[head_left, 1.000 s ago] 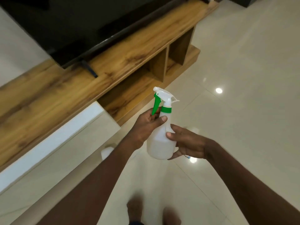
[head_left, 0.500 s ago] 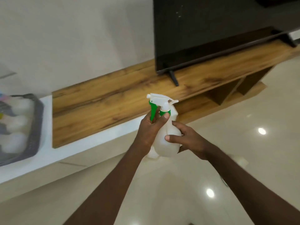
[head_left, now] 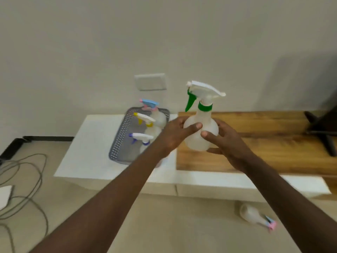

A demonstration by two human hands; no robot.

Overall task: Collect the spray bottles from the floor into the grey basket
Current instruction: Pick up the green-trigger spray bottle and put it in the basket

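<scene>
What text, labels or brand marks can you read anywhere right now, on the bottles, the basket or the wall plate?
None can be read.
Green-trigger spray bottle, held in both hands: plain, no label shows.
Bottles in the grey basket: no print visible.
Bottle on the floor: blurred, nothing legible.
Wall plate: blank.

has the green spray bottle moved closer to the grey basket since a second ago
Yes. The green spray bottle, held in both hands, has travelled left along the wooden shelf and is now just right of the grey basket.
</scene>
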